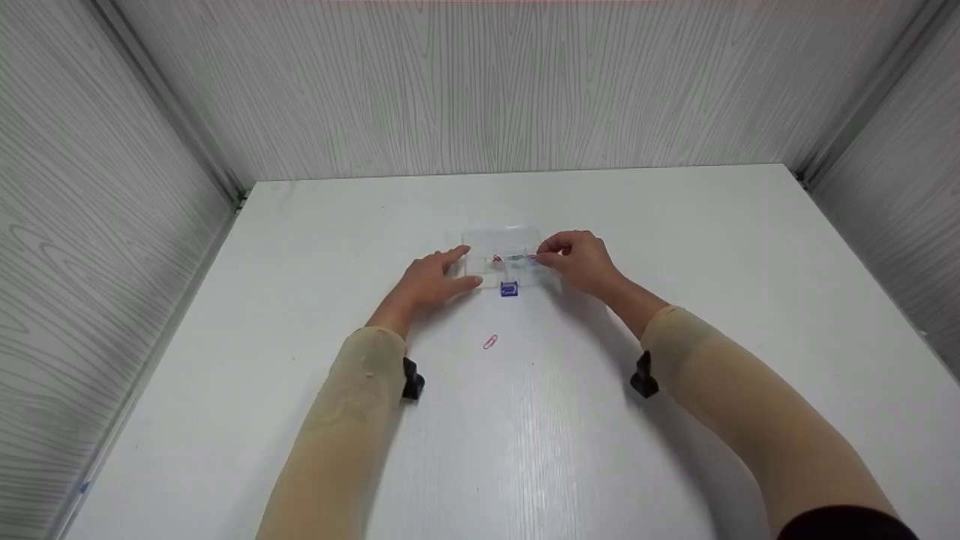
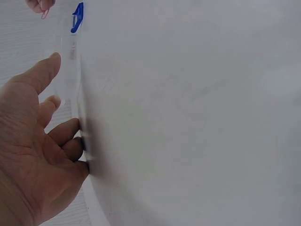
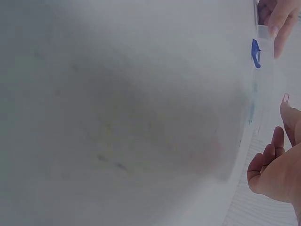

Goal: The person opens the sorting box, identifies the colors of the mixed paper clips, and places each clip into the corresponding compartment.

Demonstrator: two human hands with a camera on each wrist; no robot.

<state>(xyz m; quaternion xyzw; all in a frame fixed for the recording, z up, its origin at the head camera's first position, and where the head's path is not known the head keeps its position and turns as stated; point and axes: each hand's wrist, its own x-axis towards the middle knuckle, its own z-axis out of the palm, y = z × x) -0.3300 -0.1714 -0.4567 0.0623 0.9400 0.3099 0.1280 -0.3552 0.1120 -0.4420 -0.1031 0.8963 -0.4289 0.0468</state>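
A clear plastic box [image 1: 487,279] with compartments lies on the table, its clear lid [image 1: 501,238] spread out behind. My left hand [image 1: 433,280] rests at the box's left side, thumb and index finger apart. Over the right part of the box, my right hand [image 1: 581,261] pinches a pink paper clip [image 3: 285,98] between thumb and finger. Red paper clips [image 1: 496,259] lie in one compartment, and green ones [image 1: 515,259] lie to their right. At the front edge of the box is a blue latch [image 1: 509,289].
A single red paper clip [image 1: 490,342] lies on the white table [image 1: 480,435] in front of the box. Grey wood-grained panels [image 1: 480,90] stand at the back and both sides. Each forearm wears a black wrist mount [image 1: 412,379].
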